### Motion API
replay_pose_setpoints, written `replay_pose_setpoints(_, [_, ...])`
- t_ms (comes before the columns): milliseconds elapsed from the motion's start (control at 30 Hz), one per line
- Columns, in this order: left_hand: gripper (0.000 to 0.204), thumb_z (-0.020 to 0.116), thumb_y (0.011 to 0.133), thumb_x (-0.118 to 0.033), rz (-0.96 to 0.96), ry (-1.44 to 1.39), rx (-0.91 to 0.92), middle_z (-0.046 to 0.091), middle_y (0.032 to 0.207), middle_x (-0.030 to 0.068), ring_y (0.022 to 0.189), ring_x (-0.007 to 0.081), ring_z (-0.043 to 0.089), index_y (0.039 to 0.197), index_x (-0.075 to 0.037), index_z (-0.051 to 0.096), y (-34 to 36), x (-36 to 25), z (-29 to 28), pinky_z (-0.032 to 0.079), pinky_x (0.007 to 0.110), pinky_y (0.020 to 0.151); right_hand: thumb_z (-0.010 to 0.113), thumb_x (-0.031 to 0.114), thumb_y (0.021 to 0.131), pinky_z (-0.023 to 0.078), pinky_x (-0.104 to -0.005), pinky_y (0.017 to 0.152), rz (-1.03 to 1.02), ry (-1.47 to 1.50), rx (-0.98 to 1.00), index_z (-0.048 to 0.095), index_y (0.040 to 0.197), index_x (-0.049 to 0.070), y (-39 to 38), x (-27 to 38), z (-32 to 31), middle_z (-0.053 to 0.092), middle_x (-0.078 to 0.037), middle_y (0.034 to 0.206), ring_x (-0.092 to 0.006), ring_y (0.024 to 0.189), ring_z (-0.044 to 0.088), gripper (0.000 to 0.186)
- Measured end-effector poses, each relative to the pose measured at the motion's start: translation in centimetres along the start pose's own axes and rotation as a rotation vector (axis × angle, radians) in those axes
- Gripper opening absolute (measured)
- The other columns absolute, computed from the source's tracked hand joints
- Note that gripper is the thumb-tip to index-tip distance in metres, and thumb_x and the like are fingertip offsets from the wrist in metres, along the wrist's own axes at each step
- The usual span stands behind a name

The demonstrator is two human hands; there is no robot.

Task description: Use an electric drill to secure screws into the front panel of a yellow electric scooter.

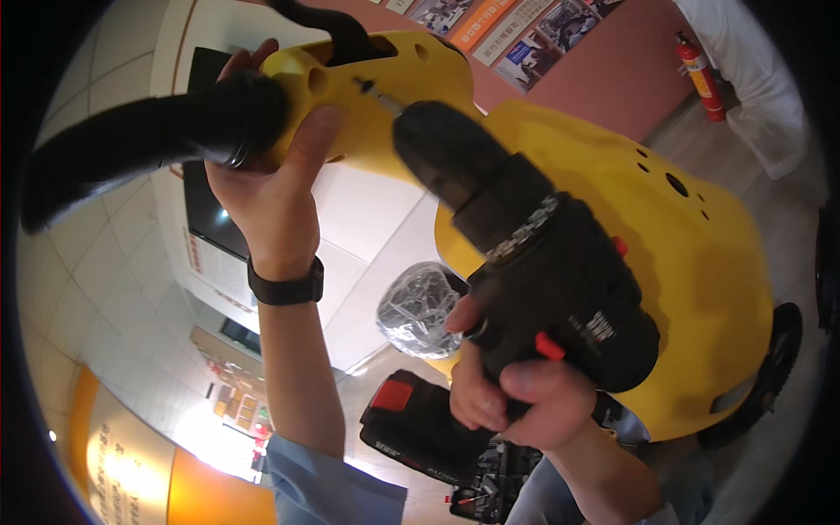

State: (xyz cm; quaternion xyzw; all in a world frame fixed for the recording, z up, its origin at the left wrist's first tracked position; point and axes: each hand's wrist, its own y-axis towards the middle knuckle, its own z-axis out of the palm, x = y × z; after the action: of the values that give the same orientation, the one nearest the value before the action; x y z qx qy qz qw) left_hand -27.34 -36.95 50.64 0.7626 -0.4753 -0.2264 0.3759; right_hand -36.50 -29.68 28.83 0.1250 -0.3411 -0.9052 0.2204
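My left hand [276, 188] grips a yellow plastic part [385, 74] at its left end, beside a curved black arm-like piece [140, 144]. The thumb lies on the yellow face and fingertips show behind it. My right hand [525, 394] is wrapped round the handle of a black cordless drill [560, 289] with red switches and a red-marked battery [407, 424]. The drill points up and left. Its bit [376, 92] overlaps the yellow part near a recessed hole; whether they touch I cannot tell. A second black curved piece [337, 26] rises from the part's top.
A large yellow shell [700, 262] with small holes fills the right side, a black wheel [761, 385] at its lower edge. Clear plastic wrap [416, 306] covers something behind the drill. Below lies a black tool case [494, 481]. A fire extinguisher [700, 79] stands by the far wall.
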Motion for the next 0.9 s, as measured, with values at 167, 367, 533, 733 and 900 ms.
replay_pose_setpoints(167, [0.063, 0.077, 0.071, -0.002, 0.015, 0.019, -0.061, 0.058, 0.123, 0.0155, 0.111, 0.0247, 0.059, 0.127, 0.003, 0.049, 0.1, -0.3, 1.1, 0.047, 0.039, 0.099, 0.057, 0.011, 0.083, 0.045, -0.0261, 0.061, 0.025, -0.126, 0.063, 0.047, 0.121, -0.005, 0.4, 0.0, -0.7, 0.048, -0.002, 0.061, -0.0093, 0.048, 0.044, 0.042])
replay_pose_setpoints(367, [0.059, 0.079, 0.071, -0.007, -0.018, 0.107, -0.106, 0.062, 0.117, 0.0172, 0.107, 0.0257, 0.062, 0.123, 0.004, 0.054, 0.3, -0.7, -0.8, 0.049, 0.040, 0.097, 0.059, 0.012, 0.080, 0.051, -0.0317, 0.072, -0.071, -0.205, 0.211, 0.051, 0.122, -0.002, 1.9, -0.1, -1.5, 0.059, -0.004, 0.069, -0.0124, 0.058, 0.055, 0.045])
replay_pose_setpoints(533, [0.059, 0.074, 0.078, -0.014, -0.015, 0.061, -0.088, 0.059, 0.122, 0.0193, 0.112, 0.0270, 0.060, 0.127, 0.006, 0.049, 0.8, -0.6, -0.6, 0.050, 0.040, 0.097, 0.061, 0.014, 0.074, 0.051, -0.0332, 0.068, -0.171, -0.398, 0.209, 0.051, 0.120, -0.003, 2.6, 1.5, -0.9, 0.059, -0.005, 0.066, -0.0128, 0.057, 0.056, 0.050])
replay_pose_setpoints(733, [0.062, 0.073, 0.081, -0.020, 0.072, 0.204, 0.051, 0.057, 0.125, 0.0201, 0.113, 0.0278, 0.059, 0.130, 0.006, 0.046, 1.2, 0.0, -2.1, 0.052, 0.039, 0.096, 0.064, 0.014, 0.070, 0.051, -0.0370, 0.083, -0.021, -0.568, 0.163, 0.068, 0.102, 0.003, 3.7, 3.6, -0.3, 0.068, -0.009, 0.092, -0.0217, 0.084, 0.065, 0.034])
replay_pose_setpoints(900, [0.065, 0.074, 0.081, -0.025, 0.165, 0.261, 0.109, 0.056, 0.126, 0.0203, 0.113, 0.0280, 0.059, 0.131, 0.006, 0.045, 1.6, 0.2, -4.3, 0.053, 0.038, 0.095, 0.064, 0.012, 0.071, 0.050, -0.0349, 0.072, -0.113, -0.628, 0.139, 0.063, 0.107, 0.004, 3.8, 2.2, 0.8, 0.063, -0.006, 0.080, -0.0185, 0.073, 0.062, 0.036])
